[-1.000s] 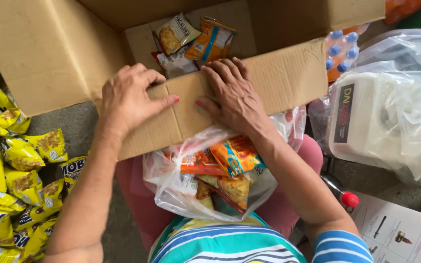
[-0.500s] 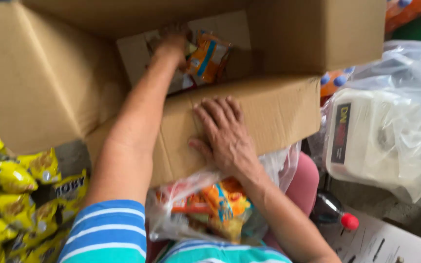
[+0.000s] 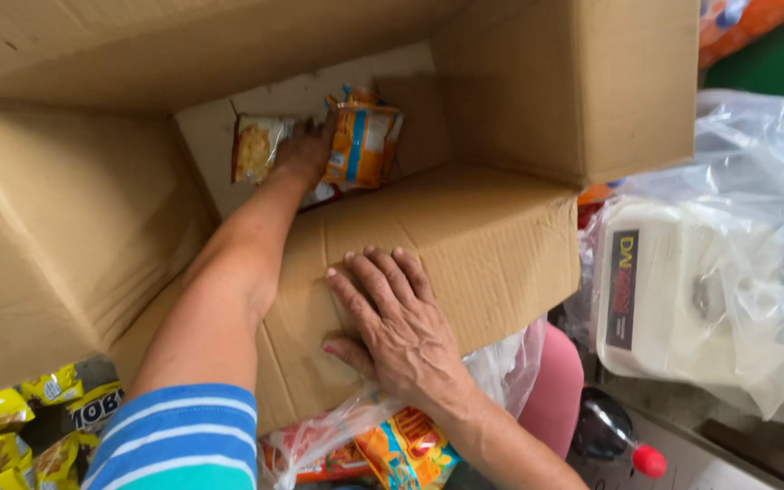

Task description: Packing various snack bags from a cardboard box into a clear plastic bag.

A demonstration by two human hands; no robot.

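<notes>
Deep inside the open cardboard box (image 3: 93, 236), the left hand (image 3: 306, 150) rests on snack packets (image 3: 365, 141) lying on the box floor; grip state cannot be told. Right hand (image 3: 396, 327) lies flat, fingers spread, on the near flap (image 3: 465, 245), holding nothing. Below it, a clear bag of snacks (image 3: 392, 445); yellow packets (image 3: 11, 436) lie at lower left.

Left hand (image 3: 306, 150) deep in the cardboard box (image 3: 65, 245) on 2 snack packets (image 3: 360, 145), right hand (image 3: 401, 331) flat on the near flap (image 3: 483, 245), plastic bag of snacks (image 3: 392, 445) below it, bagged white container (image 3: 682, 299) right of the box, loose packets (image 3: 20, 431) lower left.
</notes>
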